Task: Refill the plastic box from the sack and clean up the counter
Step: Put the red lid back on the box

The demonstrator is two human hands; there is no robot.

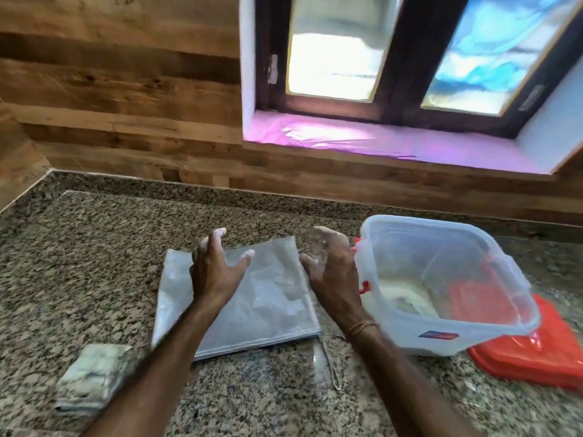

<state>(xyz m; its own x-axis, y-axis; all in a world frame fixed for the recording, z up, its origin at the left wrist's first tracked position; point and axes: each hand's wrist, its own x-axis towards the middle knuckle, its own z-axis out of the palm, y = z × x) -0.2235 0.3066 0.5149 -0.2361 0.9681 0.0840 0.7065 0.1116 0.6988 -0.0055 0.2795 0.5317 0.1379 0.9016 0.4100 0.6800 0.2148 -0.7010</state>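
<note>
Both spread wide, left hand (214, 269) and right hand (331, 272) hover above flat sack (277, 304) left of part-filled plastic box (410, 332); closing, wiping seemingly pending.

Left hand (214, 269) and right hand (331, 272) spread, fingertips white-dusted.

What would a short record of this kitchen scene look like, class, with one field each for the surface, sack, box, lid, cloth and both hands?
surface: speckled granite counter
sack: sack lies flat, centre
box: clear plastic box, open, tilted, white powder at the bottom
lid: red lid partly under the box
cloth: folded cloth, front left
left hand: left hand spread over the sack, fingertips floury
right hand: right hand loosely curved, holds nothing, beside the box; contact unclear
</note>
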